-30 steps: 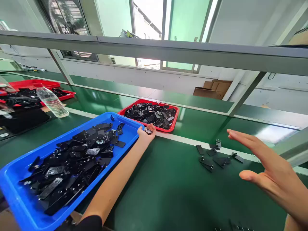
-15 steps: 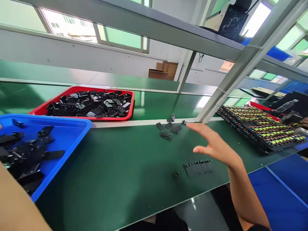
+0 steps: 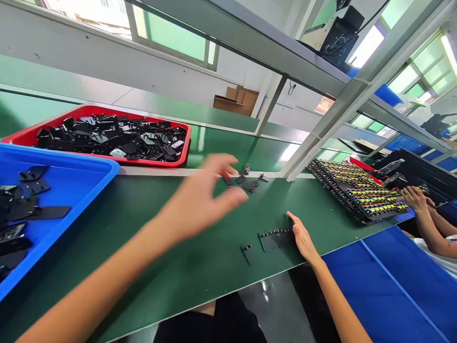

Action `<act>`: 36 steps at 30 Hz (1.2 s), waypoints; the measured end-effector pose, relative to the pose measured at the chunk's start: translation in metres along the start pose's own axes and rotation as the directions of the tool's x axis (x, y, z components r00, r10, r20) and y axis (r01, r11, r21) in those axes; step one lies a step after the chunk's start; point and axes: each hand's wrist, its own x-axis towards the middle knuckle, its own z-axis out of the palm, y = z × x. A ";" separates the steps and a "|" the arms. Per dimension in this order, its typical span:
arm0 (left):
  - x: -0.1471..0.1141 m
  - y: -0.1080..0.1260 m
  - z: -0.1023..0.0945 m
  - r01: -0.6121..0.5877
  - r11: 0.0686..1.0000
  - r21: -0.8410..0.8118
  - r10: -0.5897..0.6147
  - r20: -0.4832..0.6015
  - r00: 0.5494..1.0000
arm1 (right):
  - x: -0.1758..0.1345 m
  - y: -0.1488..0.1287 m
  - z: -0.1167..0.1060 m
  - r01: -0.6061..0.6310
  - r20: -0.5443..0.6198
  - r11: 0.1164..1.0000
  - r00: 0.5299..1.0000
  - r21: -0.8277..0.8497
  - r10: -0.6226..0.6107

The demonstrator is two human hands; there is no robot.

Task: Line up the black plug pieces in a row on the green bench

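My left hand [image 3: 200, 197] hovers over the middle of the bench with thumb and fingers spread, nothing between them. Just past its fingertips lie several small black plates with metal bits [image 3: 251, 185], partly hidden by the hand. My right hand [image 3: 303, 239] rests at the right end of a row of black plates [image 3: 273, 240], its fingers stretched out. Whether it touches the row I cannot tell. One single black plate [image 3: 247, 255] lies apart, left of that row and at a tilt.
A blue bin [image 3: 103, 166] and a red tray [image 3: 183, 147], both with black parts, stand at the left. On the right sits a stack of boards with yellow components [image 3: 357, 190]. A grey post [image 3: 321, 128] rises from the bench. Another person's hands [image 3: 416, 197] work at far right.
My left hand has come in from the left over the bench. My right hand has moved down from near the loose plates to the row's right end. The view has shifted.
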 end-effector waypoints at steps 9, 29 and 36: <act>-0.055 -0.028 0.152 -0.160 0.849 0.504 -0.201 0.587 0.784 | 0.007 -0.021 0.024 0.048 0.054 0.999 0.997 0.012 -0.049; -0.011 -0.038 0.070 -0.013 0.918 0.396 -0.257 0.620 0.742 | -0.002 -0.112 0.045 0.653 0.414 0.727 0.734 -0.214 -0.538; -0.010 -0.035 0.064 0.027 0.928 0.371 -0.271 0.623 0.734 | -0.008 -0.116 0.066 0.661 0.470 0.699 0.725 -0.272 -0.503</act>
